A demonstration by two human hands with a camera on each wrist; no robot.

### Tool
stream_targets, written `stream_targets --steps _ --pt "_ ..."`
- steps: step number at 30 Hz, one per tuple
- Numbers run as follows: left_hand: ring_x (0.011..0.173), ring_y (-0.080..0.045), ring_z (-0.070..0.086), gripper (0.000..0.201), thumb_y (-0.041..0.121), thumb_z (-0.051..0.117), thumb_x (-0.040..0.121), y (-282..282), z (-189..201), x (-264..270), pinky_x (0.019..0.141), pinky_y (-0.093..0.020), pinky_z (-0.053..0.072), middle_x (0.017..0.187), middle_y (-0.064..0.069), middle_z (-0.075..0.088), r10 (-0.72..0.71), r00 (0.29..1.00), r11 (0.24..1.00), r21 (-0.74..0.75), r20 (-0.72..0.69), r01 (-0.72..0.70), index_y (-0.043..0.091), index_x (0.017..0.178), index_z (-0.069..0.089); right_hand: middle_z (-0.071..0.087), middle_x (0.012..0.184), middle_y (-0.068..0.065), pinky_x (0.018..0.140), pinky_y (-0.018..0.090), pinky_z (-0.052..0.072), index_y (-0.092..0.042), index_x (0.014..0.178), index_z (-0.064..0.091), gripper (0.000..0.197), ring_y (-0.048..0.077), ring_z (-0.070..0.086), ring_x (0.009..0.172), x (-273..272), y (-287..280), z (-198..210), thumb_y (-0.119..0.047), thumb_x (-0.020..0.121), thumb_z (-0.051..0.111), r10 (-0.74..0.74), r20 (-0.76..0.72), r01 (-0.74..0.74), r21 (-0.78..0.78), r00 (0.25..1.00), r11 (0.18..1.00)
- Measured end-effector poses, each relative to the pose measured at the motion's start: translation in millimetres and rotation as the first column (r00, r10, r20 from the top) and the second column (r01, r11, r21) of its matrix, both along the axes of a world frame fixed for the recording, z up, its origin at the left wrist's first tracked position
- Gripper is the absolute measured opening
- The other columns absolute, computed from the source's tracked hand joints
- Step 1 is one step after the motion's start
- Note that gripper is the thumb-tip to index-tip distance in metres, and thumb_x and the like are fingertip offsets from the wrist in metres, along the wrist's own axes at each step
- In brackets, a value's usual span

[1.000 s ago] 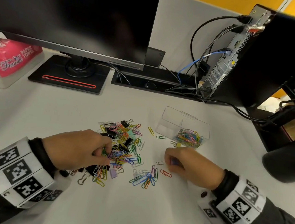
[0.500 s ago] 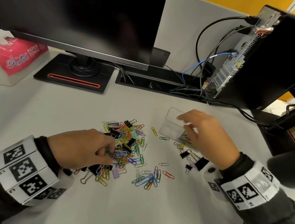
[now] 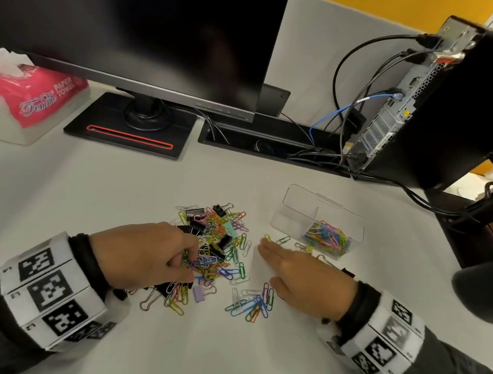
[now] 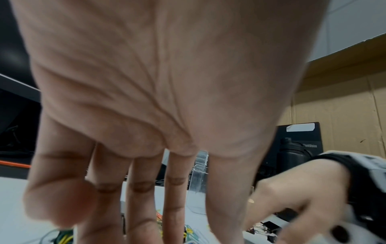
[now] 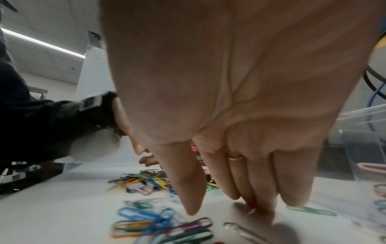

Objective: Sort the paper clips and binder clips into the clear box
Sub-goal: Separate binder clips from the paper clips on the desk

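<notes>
A mixed pile of coloured paper clips and black binder clips (image 3: 213, 240) lies mid-table. My left hand (image 3: 189, 264) sits at its near left, with fingers and thumb curled into the pile and pinching coloured paper clips. The clear box (image 3: 296, 218) stands to the right, with paper clips (image 3: 327, 238) in its right compartment and the left one bare. My right hand (image 3: 273, 260) lies flat on the table between pile and box, fingers straight and holding nothing. A small cluster of paper clips (image 3: 254, 304) lies under its thumb side. In the right wrist view my fingertips (image 5: 261, 209) touch the table by a clear clip (image 5: 240, 229).
A monitor (image 3: 134, 28) on a black base (image 3: 131, 129) stands behind, and a pink tissue pack (image 3: 30, 93) sits at the far left. A computer tower (image 3: 426, 98) with cables is at the back right. A lilac binder clip (image 3: 198, 294) lies near the pile.
My right hand went from the table up over the clear box, then came back down flat on the table left of the box. The left hand stayed at the pile.
</notes>
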State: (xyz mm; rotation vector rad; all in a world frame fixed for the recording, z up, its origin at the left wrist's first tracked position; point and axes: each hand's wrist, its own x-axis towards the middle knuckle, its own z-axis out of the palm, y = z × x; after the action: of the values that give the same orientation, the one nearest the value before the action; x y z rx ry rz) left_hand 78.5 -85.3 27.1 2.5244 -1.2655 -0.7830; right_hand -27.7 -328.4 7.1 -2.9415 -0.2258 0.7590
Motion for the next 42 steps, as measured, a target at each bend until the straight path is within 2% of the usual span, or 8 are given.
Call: stream_targets --steps 3,6,13,20,25,30,34,42 --pt "0.066 0.003 0.053 0.029 0.053 0.05 0.09 -2 -3 0 0.054 -0.011 0.035 0.083 0.012 0.067 -0.012 1.0 1.0 0.008 0.009 0.012 0.032 0.111 0.054 0.004 0.16 -0.004 0.115 0.039 0.026 -0.019 0.152 0.009 0.059 0.018 0.022 0.144 -26 3 -1 -0.024 0.099 0.035 -0.01 -0.052 0.012 0.042 0.999 0.999" --pt "0.063 0.004 0.052 0.029 0.054 0.05 0.09 -2 -4 -1 0.055 -0.012 0.033 0.084 0.013 0.065 -0.019 1.0 1.0 0.015 0.019 0.019 0.033 0.11 0.053 0.036 0.151 -0.001 0.112 0.033 0.032 -0.017 0.145 0.033 0.048 0.018 0.037 0.137 -25 1 7 -0.019 0.097 0.038 -0.067 0.09 0.052 0.161 0.994 0.986" --pt "0.067 0.006 0.054 0.026 0.052 0.052 0.09 -1 3 -3 0.056 -0.011 0.036 0.083 0.014 0.066 -0.007 1.0 1.0 -0.011 0.004 0.007 0.034 0.107 0.054 0.042 0.145 0.008 0.099 0.031 0.041 -0.007 0.14 0.034 0.044 0.028 0.05 0.123 -6 -4 0 -0.019 0.098 0.036 -0.137 0.156 0.129 0.061 0.978 0.99" --pt "0.06 0.006 0.054 0.027 0.051 0.052 0.09 -1 1 -2 0.055 -0.011 0.035 0.083 0.013 0.067 -0.009 1.0 1.0 -0.011 -0.022 0.008 0.031 0.108 0.054 0.03 0.153 -0.01 0.112 0.019 0.026 -0.024 0.146 0.03 0.06 0.006 0.03 0.138 -38 21 4 -0.051 0.094 0.042 -0.083 0.188 0.054 0.154 0.979 0.987" --pt "0.06 0.005 0.055 0.025 0.05 0.052 0.09 -2 2 -4 0.054 -0.011 0.036 0.083 0.012 0.066 -0.013 1.0 1.0 0.001 -0.027 0.013 0.032 0.108 0.053 -0.002 0.159 -0.006 0.111 0.014 0.007 -0.025 0.151 -0.003 0.101 0.009 0.001 0.145 -34 20 -3 -0.062 0.079 0.058 -0.074 0.098 0.061 0.123 0.992 0.991" --pt "0.065 0.0 0.056 0.026 0.052 0.052 0.089 0 0 -1 0.059 -0.014 0.038 0.08 0.015 0.066 0.002 1.0 1.0 0.002 -0.029 -0.002 0.033 0.108 0.054 0.034 0.149 0.001 0.109 0.022 0.027 -0.023 0.142 0.041 0.057 0.017 0.032 0.136 -28 20 -8 -0.038 0.09 0.059 -0.012 0.165 -0.007 0.114 0.986 0.993" --pt "0.064 0.001 0.054 0.026 0.052 0.052 0.09 -1 -1 -2 0.057 -0.013 0.036 0.082 0.013 0.068 -0.006 1.0 1.0 0.0 -0.014 0.006 0.033 0.108 0.053 0.068 0.104 0.008 0.083 0.033 0.052 -0.014 0.108 0.072 0.025 0.026 0.063 0.1 -24 10 -14 -0.02 0.087 0.06 0.021 0.261 -0.064 0.16 0.965 0.985" --pt "0.066 0.007 0.053 0.027 0.05 0.052 0.09 -1 0 -4 0.056 -0.01 0.035 0.081 0.013 0.066 -0.008 1.0 1.0 -0.002 -0.003 0.008 0.031 0.11 0.054 0.055 0.081 -0.002 0.06 0.01 0.031 -0.012 0.089 0.064 0.004 0.0 0.043 0.064 -10 -9 -10 -0.013 0.086 0.062 -0.116 0.175 0.068 0.258 0.978 0.964"
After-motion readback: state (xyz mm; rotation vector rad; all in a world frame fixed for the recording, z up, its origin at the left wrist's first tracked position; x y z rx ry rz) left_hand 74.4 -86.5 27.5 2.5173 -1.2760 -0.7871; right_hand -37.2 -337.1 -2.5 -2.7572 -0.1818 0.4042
